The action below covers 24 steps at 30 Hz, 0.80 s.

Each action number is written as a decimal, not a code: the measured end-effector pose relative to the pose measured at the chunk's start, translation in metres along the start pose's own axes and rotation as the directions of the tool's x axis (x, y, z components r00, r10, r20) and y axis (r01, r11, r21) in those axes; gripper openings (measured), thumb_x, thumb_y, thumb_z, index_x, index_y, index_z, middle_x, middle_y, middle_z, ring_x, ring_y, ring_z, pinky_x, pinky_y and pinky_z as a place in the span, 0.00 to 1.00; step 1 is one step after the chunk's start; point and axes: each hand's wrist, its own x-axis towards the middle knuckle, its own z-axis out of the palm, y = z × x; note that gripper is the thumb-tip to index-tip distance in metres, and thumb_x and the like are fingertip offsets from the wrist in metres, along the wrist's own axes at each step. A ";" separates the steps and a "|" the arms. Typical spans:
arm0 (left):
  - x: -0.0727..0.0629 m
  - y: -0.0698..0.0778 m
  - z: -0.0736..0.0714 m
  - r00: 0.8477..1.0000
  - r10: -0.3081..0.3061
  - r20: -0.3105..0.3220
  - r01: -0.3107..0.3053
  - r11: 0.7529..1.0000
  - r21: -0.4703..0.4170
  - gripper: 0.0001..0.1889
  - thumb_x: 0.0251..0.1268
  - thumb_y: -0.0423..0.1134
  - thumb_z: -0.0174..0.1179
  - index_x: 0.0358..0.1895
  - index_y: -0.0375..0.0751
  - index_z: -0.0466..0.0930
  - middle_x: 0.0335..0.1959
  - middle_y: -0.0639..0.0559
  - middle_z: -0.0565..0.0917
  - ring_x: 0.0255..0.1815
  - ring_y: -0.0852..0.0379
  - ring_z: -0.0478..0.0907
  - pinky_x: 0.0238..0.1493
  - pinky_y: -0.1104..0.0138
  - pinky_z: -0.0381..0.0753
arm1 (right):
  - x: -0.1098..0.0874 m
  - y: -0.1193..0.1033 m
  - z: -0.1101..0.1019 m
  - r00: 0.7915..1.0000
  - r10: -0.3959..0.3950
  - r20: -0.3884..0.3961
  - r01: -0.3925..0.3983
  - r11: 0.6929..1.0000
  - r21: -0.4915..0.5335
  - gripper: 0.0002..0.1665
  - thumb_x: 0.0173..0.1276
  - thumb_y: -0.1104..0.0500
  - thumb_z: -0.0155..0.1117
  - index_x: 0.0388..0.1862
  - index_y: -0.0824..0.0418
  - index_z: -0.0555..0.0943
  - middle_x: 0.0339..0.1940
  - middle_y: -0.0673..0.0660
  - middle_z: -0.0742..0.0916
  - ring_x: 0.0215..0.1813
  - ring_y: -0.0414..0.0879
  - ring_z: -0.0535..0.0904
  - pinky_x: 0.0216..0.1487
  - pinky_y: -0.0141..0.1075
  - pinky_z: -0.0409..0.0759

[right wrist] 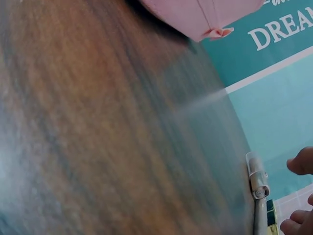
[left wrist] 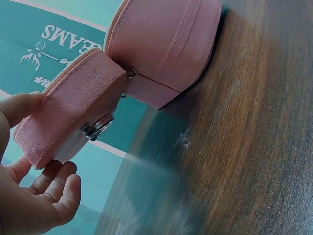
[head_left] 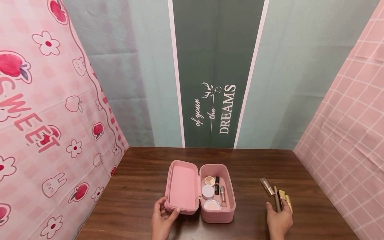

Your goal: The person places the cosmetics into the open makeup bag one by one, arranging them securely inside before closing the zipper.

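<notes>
A pink cosmetic case [head_left: 218,217] stands on the table with its lid [head_left: 183,185] swung out to the left. My left hand [head_left: 163,218] holds the lid's near left corner between thumb and fingers; a metal fitting [left wrist: 98,127] shows on the lid in the left wrist view. Inside the case lie a round tri-colour palette [head_left: 210,181], a white jar [head_left: 208,192], a black tube [head_left: 217,185], a lip gloss tube [head_left: 222,195] and a round compact [head_left: 212,204]. My right hand [head_left: 279,221] hovers by a slim brown stick [head_left: 277,199], its fingers loosely bent and apart from it.
A clear-capped tube [head_left: 267,186] lies left of the brown stick, and gold items [head_left: 283,195] lie to its right, partly hidden by my hand. The brown wooden table [head_left: 138,186] meets printed cloth walls at its left, back and right.
</notes>
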 end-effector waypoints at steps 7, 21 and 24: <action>0.000 -0.001 -0.001 1.000 0.003 0.008 -0.003 1.000 -0.011 0.32 0.42 0.30 0.73 0.54 0.33 0.68 0.45 0.41 0.76 0.36 0.53 0.73 0.33 0.67 0.74 | 0.001 0.009 0.001 1.000 0.030 0.000 -0.030 0.999 -0.028 0.28 0.53 0.67 0.65 0.54 0.76 0.71 0.49 0.77 0.74 0.51 0.71 0.66 0.56 0.55 0.56; 0.001 0.001 -0.001 1.000 0.010 0.013 -0.011 1.000 0.011 0.33 0.42 0.31 0.73 0.54 0.34 0.68 0.46 0.41 0.76 0.36 0.53 0.72 0.33 0.68 0.74 | 0.007 0.020 0.002 0.998 0.018 0.060 -0.009 0.990 -0.138 0.26 0.49 0.70 0.61 0.49 0.77 0.70 0.40 0.75 0.74 0.47 0.71 0.66 0.48 0.59 0.60; 0.000 0.002 -0.001 1.000 0.003 0.006 -0.003 1.000 0.013 0.33 0.41 0.31 0.73 0.54 0.34 0.69 0.46 0.41 0.76 0.36 0.53 0.73 0.33 0.68 0.74 | 0.011 0.022 0.002 0.992 -0.018 0.125 0.043 0.978 -0.202 0.24 0.49 0.70 0.58 0.48 0.76 0.71 0.39 0.75 0.75 0.44 0.72 0.68 0.43 0.61 0.63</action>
